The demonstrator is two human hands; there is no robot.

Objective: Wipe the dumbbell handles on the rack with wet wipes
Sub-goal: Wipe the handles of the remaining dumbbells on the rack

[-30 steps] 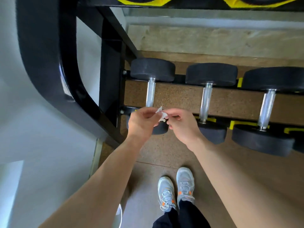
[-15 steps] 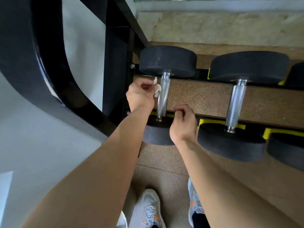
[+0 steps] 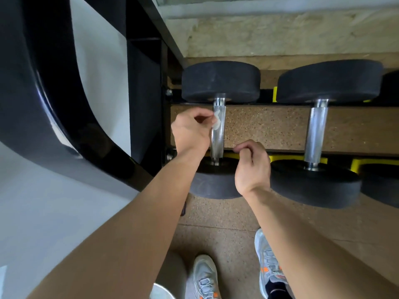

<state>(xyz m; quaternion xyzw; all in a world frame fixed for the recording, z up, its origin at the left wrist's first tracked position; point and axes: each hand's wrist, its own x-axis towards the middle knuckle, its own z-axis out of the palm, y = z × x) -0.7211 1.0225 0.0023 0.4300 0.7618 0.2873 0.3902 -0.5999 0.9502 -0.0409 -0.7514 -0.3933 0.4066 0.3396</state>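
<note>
The step in hand looks like the start of the first wipe: the left hand pinches a small crumpled wet wipe between thumb and fingertips and presses it against the left flank of the handle of the leftmost dumbbell, close to the handle's far end. This dumbbell sits at the left end of the rack, just beside the black upright, its far head against the back rail and its near head hanging over the front rail. The knurled steel handle's long axis runs front to back across the rack, pointing away from the person and almost straight up the view, bridging the open gap between the two rails. The right hand hangs over the near head, just right of the handle's near end, with its fingers curled in and nothing visible in them; it touches neither handle nor wipe. The next move, as I judge it, calls for wrapping the wipe further round the bar and drawing it along the axis toward the front rail, turning the wrist to reach the underside. The neighbouring handle, parallel and to the right, looks untouched.
</note>
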